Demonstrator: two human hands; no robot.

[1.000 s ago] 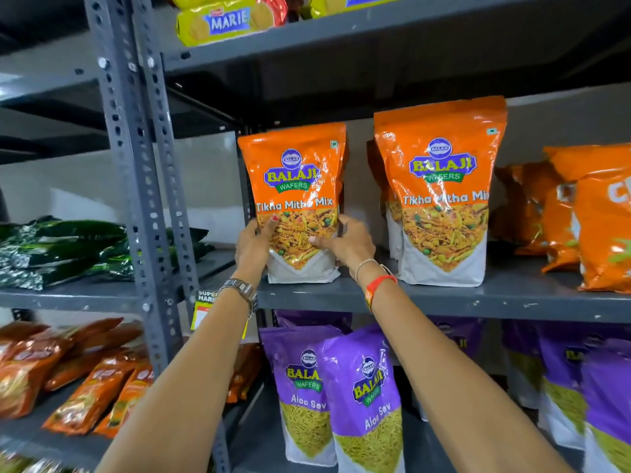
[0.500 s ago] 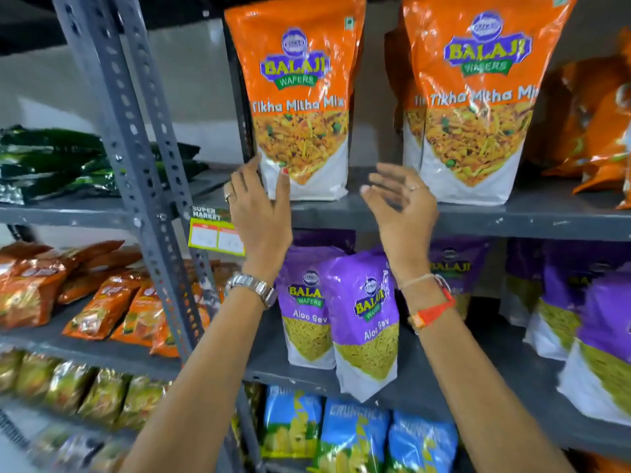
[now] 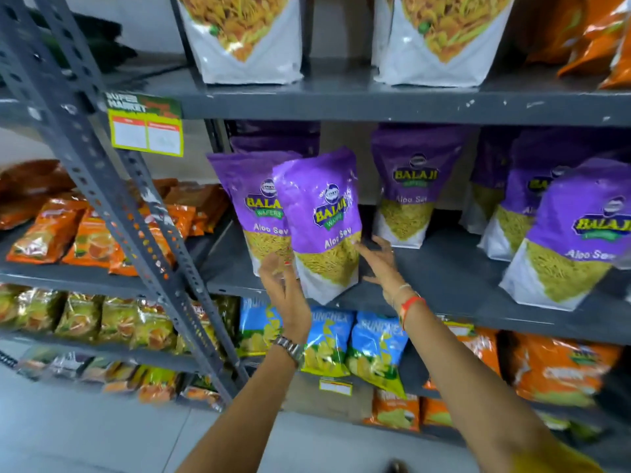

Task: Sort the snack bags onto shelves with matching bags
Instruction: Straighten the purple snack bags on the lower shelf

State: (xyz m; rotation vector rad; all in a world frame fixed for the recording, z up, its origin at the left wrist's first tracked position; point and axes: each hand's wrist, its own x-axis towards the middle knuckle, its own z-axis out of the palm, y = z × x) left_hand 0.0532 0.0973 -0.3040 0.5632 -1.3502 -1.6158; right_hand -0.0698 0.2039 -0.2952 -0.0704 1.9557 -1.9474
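Observation:
A purple Aloo Sev bag [image 3: 321,220] stands tilted at the front edge of the middle shelf [image 3: 444,285], overlapping a second purple bag [image 3: 249,199] behind it. My left hand [image 3: 283,288] is at the front bag's lower left corner, fingers spread. My right hand [image 3: 380,264] is at its lower right side, fingers apart, fingertips at the bag's edge. Neither hand is closed around it. More purple Aloo Sev bags [image 3: 409,189] stand to the right. On the shelf above stand two orange-and-white Tikha Mitha Mix bags [image 3: 246,46].
A grey slotted upright [image 3: 112,186] with a yellow price tag [image 3: 146,131] stands left of my hands. Small orange packets [image 3: 68,233] lie on the left rack. Blue chip bags [image 3: 341,343] and orange bags [image 3: 553,367] fill the shelf below.
My hands have dropped from the orange bag on the upper shelf down to the front purple Aloo Sev bag. The view has tilted down by one shelf.

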